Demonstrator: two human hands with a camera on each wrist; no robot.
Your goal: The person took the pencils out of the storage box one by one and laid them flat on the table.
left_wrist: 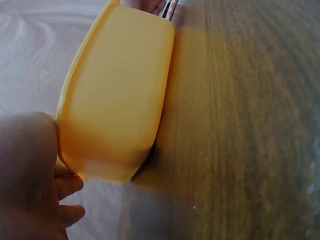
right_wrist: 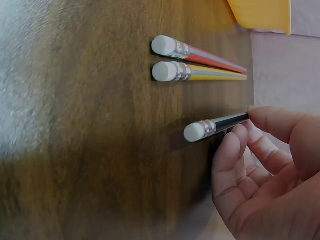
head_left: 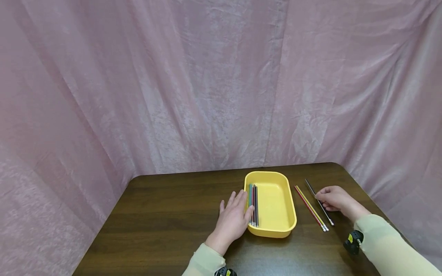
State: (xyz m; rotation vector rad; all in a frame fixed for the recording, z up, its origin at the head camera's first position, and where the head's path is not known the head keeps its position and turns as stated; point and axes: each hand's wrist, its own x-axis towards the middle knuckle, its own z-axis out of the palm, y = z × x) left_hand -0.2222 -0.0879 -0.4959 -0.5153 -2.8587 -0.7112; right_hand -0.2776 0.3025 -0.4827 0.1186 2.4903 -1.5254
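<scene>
A yellow plastic tray (head_left: 277, 205) stands on the table, and my left hand (head_left: 232, 219) rests at its left rim with fingers extended. The thumb reaches over that rim beside several dark and green pencils (head_left: 253, 203) lying lengthwise inside. To the right of the tray, my right hand (head_left: 340, 201) pinches a black pencil (right_wrist: 231, 121) between thumb and fingers. Its white eraser end (right_wrist: 194, 133) points toward the table's near side. Left of it, a red pencil (right_wrist: 215, 59) and a yellow pencil (right_wrist: 212, 74) lie side by side, white erasers toward the near side too.
The dark wooden table (head_left: 165, 214) extends left of the tray. Pink velvet curtain (head_left: 221, 96) hangs behind the table and along both sides. A black device (head_left: 353, 242) is strapped at the right wrist over a pale sleeve.
</scene>
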